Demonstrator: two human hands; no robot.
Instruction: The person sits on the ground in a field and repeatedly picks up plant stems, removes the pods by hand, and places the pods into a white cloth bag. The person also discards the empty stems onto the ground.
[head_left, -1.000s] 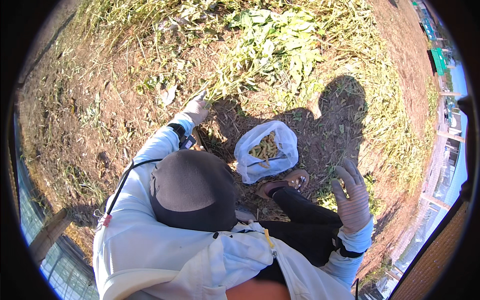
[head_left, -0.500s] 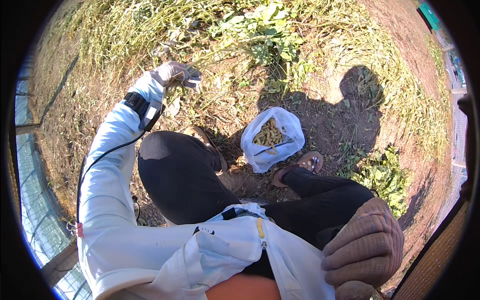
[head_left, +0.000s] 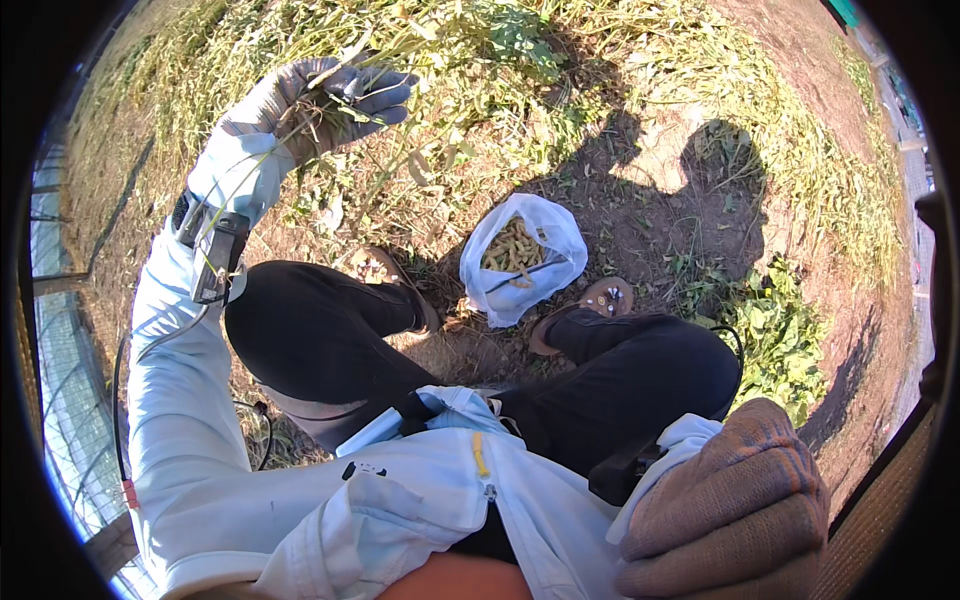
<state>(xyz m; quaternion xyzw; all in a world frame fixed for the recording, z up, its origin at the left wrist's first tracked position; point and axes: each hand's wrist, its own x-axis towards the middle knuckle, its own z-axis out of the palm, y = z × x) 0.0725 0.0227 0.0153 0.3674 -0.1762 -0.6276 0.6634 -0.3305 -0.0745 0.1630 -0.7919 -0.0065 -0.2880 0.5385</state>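
Note:
In a grey-tan work glove, my left hand [head_left: 340, 105] is closed around a bundle of thin plant stems [head_left: 312, 122] at the upper left. Leafy growth trails from it toward the far side. My right hand [head_left: 730, 505], in a brown knitted glove, is large in the lower right corner with its fingers curled in. Its palm side is turned away, so whatever it may grip is hidden. Between my feet stands an open white plastic bag [head_left: 565, 232], partly filled with yellow-green bean pods [head_left: 512, 248]. A dark thin strip lies across the bag's mouth.
Cut, drying plants [head_left: 770, 75] spread over the far ground in a curved band. A green leafy plant [head_left: 780, 345] grows beyond my right knee. My sandaled feet [head_left: 608, 297] flank the bag. Mesh fencing [head_left: 75, 400] runs along the left. A black cable hangs by my left sleeve.
My left hand has come up nearer the camera, and the stems in it now show clearly. My right hand sits slightly lower and looks bigger. The whole view has shifted a little.

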